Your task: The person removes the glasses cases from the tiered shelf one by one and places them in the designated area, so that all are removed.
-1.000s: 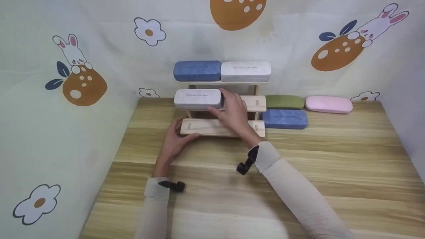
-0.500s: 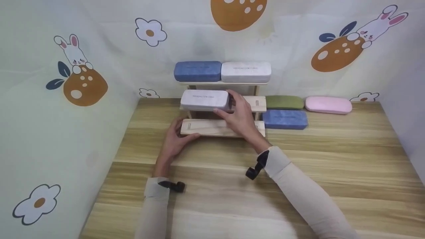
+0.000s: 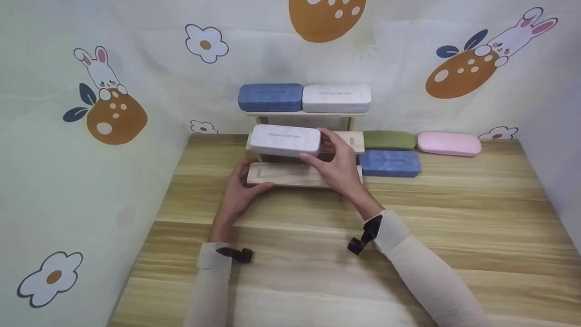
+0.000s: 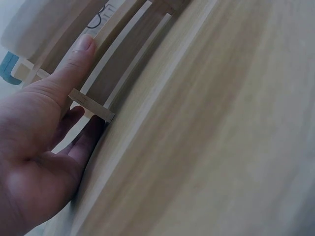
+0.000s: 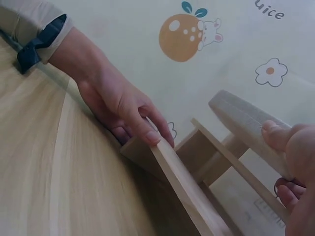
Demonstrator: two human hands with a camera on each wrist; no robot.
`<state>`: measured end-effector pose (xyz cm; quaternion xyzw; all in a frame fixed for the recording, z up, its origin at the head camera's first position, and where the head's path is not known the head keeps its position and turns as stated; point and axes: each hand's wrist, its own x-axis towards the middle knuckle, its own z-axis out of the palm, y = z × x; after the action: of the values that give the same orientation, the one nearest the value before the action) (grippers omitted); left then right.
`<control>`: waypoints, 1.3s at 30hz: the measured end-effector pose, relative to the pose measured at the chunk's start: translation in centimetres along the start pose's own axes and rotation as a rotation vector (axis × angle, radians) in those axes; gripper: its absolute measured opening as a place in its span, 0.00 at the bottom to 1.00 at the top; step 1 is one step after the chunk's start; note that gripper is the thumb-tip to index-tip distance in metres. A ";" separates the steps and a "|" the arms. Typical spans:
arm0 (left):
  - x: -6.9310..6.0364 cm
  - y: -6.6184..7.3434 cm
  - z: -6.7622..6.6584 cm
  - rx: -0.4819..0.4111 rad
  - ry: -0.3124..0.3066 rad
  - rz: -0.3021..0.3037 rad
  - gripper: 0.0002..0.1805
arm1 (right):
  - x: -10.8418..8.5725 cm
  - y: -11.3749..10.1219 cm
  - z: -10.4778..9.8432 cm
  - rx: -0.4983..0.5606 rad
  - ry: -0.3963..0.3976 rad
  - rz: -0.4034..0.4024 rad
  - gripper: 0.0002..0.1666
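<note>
My right hand (image 3: 340,167) grips the right end of a white glasses case (image 3: 285,140), thumb at its front. In the right wrist view the glasses case (image 5: 241,120) is tilted and raised off the middle step. My left hand (image 3: 237,190) holds the left end of the lowest step of a wooden stepped rack (image 3: 290,175). Thumb (image 4: 78,59) lies along the step's front in the left wrist view, with fingers round the end. On the top step sit a blue glasses case (image 3: 270,97) and a second white glasses case (image 3: 337,98), side by side.
Right of the rack, a green glasses case (image 3: 389,140) and a pink glasses case (image 3: 449,143) stand in a row. Another blue glasses case (image 3: 390,163) lies before the green one. A printed cloth wall (image 3: 399,50) rises behind the wooden table (image 3: 454,218).
My right hand has drawn the white glasses case rightward and toward me, lifting it off the left part of the middle step. The left hand has stayed on the rack.
</note>
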<state>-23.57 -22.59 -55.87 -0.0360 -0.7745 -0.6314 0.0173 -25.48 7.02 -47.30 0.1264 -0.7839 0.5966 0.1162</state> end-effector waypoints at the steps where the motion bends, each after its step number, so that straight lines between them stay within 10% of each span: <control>1: 0.0 0.0 0.0 -0.001 0.000 0.003 0.49 | -0.2 0.1 -0.1 0.010 0.006 0.002 0.49; 20: 0.1 0.1 0.5 -0.009 -0.008 0.003 0.47 | -2.6 2.5 -3.3 0.364 -0.054 0.090 0.45; 39: -0.1 0.3 0.0 0.025 0.018 -0.008 0.50 | -4.4 3.9 -8.3 0.229 -0.082 0.100 0.46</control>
<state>-23.44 -22.50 -55.63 -0.0269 -0.7823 -0.6220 0.0220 -22.37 16.34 -50.16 0.1239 -0.7202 0.6815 0.0391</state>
